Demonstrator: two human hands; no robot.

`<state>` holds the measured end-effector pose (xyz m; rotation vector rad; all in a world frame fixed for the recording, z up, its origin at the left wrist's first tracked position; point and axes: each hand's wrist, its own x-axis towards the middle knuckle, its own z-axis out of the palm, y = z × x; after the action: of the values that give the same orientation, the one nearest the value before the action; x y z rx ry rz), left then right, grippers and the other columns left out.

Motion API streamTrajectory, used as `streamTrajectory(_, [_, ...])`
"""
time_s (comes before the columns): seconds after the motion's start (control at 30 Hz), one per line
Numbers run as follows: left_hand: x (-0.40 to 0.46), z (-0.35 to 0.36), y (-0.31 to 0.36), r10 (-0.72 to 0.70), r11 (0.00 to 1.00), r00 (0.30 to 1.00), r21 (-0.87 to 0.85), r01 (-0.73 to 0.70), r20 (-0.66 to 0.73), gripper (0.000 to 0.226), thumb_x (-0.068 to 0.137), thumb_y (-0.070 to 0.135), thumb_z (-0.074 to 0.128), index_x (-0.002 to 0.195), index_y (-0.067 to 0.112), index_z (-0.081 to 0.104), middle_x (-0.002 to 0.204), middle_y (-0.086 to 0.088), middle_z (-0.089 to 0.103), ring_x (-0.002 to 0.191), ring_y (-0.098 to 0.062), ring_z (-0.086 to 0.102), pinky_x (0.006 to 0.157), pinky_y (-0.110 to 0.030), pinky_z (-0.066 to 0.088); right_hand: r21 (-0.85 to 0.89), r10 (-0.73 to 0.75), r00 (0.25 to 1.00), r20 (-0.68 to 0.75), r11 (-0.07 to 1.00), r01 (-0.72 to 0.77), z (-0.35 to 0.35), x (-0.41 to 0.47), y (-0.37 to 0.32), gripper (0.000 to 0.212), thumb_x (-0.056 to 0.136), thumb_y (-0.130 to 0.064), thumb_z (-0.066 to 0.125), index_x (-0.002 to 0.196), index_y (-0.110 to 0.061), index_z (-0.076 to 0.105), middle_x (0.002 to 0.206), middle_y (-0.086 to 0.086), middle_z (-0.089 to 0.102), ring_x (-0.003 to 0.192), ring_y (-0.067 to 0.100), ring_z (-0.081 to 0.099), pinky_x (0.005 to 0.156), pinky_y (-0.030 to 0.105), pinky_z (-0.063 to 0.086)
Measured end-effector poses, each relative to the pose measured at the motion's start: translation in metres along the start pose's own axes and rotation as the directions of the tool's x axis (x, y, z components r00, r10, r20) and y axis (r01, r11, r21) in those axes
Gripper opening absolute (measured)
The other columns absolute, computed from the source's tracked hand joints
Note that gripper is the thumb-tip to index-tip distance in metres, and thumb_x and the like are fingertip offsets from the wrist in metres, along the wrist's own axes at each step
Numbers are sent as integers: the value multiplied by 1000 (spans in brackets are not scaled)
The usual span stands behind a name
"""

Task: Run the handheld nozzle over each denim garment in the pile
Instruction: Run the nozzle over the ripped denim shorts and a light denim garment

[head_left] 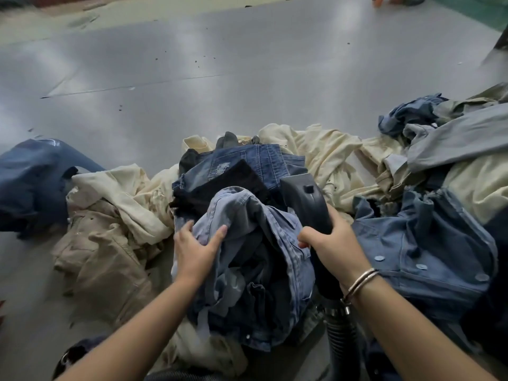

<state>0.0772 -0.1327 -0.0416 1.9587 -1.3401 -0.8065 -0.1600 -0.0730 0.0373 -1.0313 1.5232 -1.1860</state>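
Place: a work room for clothes, maybe a clothes factory.
Floor: a big grey floor (192,78), smooth and shiny, with small dark bits on it.
Clothes: a big pile of clothes (275,215) near us, blue jeans cloth and cream cloth mixed up.
Tool: a black nozzle (305,199) on a ribbed hose (341,334).
Far right: green floor (472,9), blurry.
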Motion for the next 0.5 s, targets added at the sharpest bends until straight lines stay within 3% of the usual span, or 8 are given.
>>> streamTrajectory(0.07, [-6,-7,-1,-247,954,946,-121,276,208,89,68,63,73,131,5,49,126,-15,56,113,-28,56,100,-44,45,0,-1,1000,11,1000,1,5,-3,1,43,68,-4,66,110,-13,63,81,-11,66,70,0,59,64,14,45])
streamTrajectory(0.1, [-6,-12,2,-266,928,912,-172,330,311,74,73,54,74,123,4,56,120,-17,63,103,-25,62,90,-39,51,-5,-3,1000,14,1000,3,7,-4,1,46,69,-3,66,113,-14,63,86,-8,67,75,3,60,68,18,46])
streamTrajectory(0.17, [-6,-27,10,-178,890,876,-306,338,448,49,74,34,78,110,4,64,108,-19,69,89,-23,66,72,-29,53,-11,-8,1000,27,1000,9,7,-6,0,47,71,-1,65,114,-19,63,85,-10,69,76,4,62,69,21,47])
streamTrajectory(0.27, [-15,-56,30,12,779,782,-496,383,624,44,73,20,74,113,4,67,105,-15,71,92,-23,68,75,-29,57,19,-39,999,29,999,39,5,-9,-3,39,70,1,64,105,-16,64,67,-15,68,60,-2,60,57,13,46])
streamTrajectory(0.37, [-30,-81,52,137,716,731,-577,393,668,43,74,20,65,115,7,69,115,-17,67,100,-25,66,87,-32,55,62,-64,998,24,996,62,5,-11,-7,33,74,6,63,99,-14,63,63,-12,66,58,2,59,56,17,46])
streamTrajectory(0.5, [-63,-89,67,120,687,749,-599,411,651,35,78,27,64,109,12,73,110,-12,71,97,-20,69,78,-26,56,71,-126,989,76,990,120,1,-16,-18,38,74,9,64,97,-21,64,69,-13,66,65,2,60,56,14,46])
